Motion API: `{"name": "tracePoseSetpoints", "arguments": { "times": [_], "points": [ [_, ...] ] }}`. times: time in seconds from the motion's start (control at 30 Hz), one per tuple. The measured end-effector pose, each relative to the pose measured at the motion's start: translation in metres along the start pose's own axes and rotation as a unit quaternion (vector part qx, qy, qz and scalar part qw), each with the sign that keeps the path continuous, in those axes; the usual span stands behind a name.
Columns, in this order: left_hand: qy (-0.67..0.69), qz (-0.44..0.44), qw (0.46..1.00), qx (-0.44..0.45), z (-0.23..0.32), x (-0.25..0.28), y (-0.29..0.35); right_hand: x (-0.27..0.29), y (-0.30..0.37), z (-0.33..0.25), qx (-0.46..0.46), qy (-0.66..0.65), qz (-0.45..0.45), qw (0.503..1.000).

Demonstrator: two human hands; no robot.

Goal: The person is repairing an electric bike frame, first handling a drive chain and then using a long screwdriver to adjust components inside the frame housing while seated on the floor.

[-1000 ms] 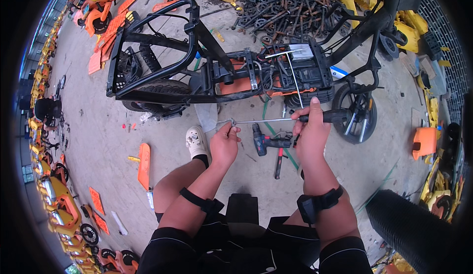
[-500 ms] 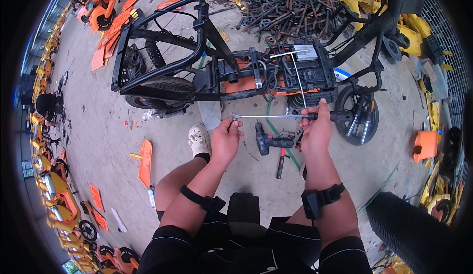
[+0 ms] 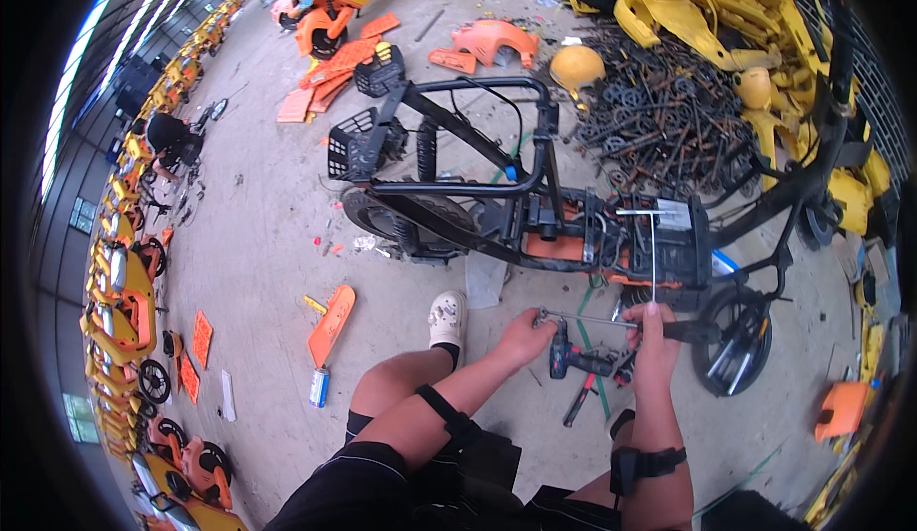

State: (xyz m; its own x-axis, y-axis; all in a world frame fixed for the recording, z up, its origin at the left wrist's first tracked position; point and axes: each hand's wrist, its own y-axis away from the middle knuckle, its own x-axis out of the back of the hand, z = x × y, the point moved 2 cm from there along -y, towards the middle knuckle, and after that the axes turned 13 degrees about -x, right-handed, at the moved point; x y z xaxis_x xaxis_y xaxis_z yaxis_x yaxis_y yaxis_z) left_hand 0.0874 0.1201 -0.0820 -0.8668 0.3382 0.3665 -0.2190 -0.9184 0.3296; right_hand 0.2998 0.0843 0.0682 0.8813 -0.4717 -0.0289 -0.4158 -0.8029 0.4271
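Observation:
My right hand point(image 3: 655, 350) is closed round a long-shafted screwdriver point(image 3: 693, 331) near its black handle. The shaft lies roughly level. At its far end my left hand point(image 3: 527, 338) pinches the metal tip; whether a small part sits there is too small to tell. A T-handled wrench point(image 3: 653, 254) reaches from the frame's battery area to my right fingers, and I cannot tell if they grip it. Beyond both hands stands a stripped black scooter frame point(image 3: 458, 201). Below the shaft, on the floor, lie a cordless drill point(image 3: 573, 359) and a hammer-like tool with a red-and-black handle point(image 3: 579, 403).
A heap of dark metal parts point(image 3: 659, 111) lies behind the frame, with yellow body panels point(image 3: 669, 6) beyond. Orange panels point(image 3: 331, 325) and a can point(image 3: 319, 388) lie on the floor at left. Scooters point(image 3: 119, 292) line the left wall, near a crouching person point(image 3: 170, 139).
My view has swung, so the frame, tools and both hands sit further right and lower. Both hands keep their hold on the screwdriver.

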Motion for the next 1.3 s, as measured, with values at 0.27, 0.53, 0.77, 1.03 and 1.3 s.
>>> {"name": "tracePoseSetpoints", "arguments": {
  "times": [0.27, 0.53, 0.77, 1.03, 1.3],
  "points": [
    [0.142, -0.024, 0.989, 0.030, 0.031, 0.022, 0.003, 0.019, -0.007, -0.004, -0.003, -0.116, 0.085, 0.990],
    [0.064, 0.022, 0.998, 0.015, 0.026, 0.018, 0.001, 0.030, -0.005, -0.004, 0.084, -0.051, -0.003, 0.995],
    [0.027, -0.013, 0.998, 0.051, 0.022, 0.015, 0.009, 0.028, 0.001, -0.004, 0.098, -0.036, -0.076, 0.992],
    [0.049, 0.027, 0.989, 0.140, 0.006, -0.002, 0.005, 0.018, 0.009, 0.001, 0.071, 0.011, -0.121, 0.990],
    [0.061, 0.058, 0.991, 0.107, 0.003, -0.007, 0.003, 0.027, 0.009, 0.003, 0.022, 0.007, -0.108, 0.994]
  ]
}}
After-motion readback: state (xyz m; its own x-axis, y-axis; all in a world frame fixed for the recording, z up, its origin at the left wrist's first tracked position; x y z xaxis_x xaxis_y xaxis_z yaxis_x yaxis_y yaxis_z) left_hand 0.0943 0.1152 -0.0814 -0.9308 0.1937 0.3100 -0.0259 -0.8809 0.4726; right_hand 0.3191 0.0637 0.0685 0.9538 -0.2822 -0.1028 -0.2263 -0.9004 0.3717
